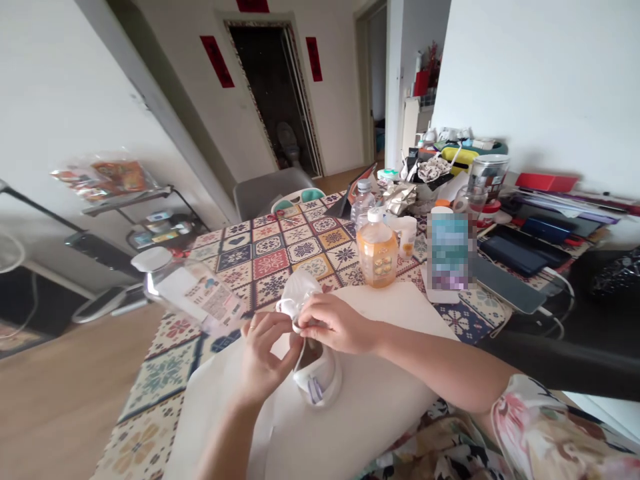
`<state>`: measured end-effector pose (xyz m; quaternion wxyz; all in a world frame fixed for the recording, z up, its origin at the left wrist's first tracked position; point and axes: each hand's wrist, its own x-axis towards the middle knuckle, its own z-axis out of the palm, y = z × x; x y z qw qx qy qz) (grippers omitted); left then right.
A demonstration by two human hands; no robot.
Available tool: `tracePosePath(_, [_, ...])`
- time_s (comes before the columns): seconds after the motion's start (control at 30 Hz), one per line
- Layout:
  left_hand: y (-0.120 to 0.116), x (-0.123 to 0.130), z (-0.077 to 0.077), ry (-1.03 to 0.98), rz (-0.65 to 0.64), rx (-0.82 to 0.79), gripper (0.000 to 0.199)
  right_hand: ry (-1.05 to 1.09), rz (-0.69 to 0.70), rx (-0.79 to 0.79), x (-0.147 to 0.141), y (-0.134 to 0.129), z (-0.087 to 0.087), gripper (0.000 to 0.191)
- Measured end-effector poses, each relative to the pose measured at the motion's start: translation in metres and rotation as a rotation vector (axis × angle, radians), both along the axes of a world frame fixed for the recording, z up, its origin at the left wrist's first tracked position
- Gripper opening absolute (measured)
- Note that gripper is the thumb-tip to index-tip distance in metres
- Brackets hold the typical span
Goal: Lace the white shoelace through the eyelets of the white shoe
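A white sneaker [320,380] stands on a pale sheet [380,373], with its heel toward me and its toe pointing away. Purple-grey detail marks the heel. Both hands meet over its tongue and lacing area. My left hand [267,350] has thumb and fingers closed at the left side of the opening, on a white shoelace as far as I can tell. My right hand [340,323] pinches the shoelace [297,327] from the right with its fingertips. A strand hangs down near the opening. The fingers hide most of the lacing.
Beyond the sneaker stand an orange drink bottle [377,250] and a clear bottle [363,200]. A jar with a white lid [153,260] is at the left edge of the patterned tablecloth [270,267]. Phones [510,287] with cables and clutter lie on the right.
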<state>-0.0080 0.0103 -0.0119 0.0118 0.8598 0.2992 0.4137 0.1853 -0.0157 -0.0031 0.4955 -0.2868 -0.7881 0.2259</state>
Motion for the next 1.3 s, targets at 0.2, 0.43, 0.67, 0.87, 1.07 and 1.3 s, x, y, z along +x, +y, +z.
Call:
tracePosePath(0.2, [-0.003,0.003,-0.003,-0.065,-0.011,-0.076,0.009,0.421,0.76,-0.339,0.017,-0.021,0.022,0.033])
tracePosePath(0.43, [-0.004,0.008,-0.005,-0.15,-0.128,-0.28,0.01,0.027,0.078,-0.393,0.027,-0.006,0.023,0.007])
tracePosePath(0.67, [-0.002,0.011,-0.009,-0.195,-0.192,-0.472,0.02,-0.21,0.098,-0.367,0.021,-0.006,0.019,0.011])
tracePosePath(0.87, [-0.007,0.014,-0.006,-0.263,-0.176,-0.555,0.031,-0.176,0.028,-0.333,0.013,-0.01,0.007,0.021])
tracePosePath(1.07, [-0.01,0.018,-0.008,-0.345,-0.196,-0.698,0.03,-0.1,-0.005,-0.404,0.01,-0.014,-0.005,0.019])
tracePosePath(1.3, [-0.005,0.014,-0.015,-0.411,-0.281,-0.752,0.037,-0.054,-0.013,-0.34,0.006,-0.011,-0.01,0.016])
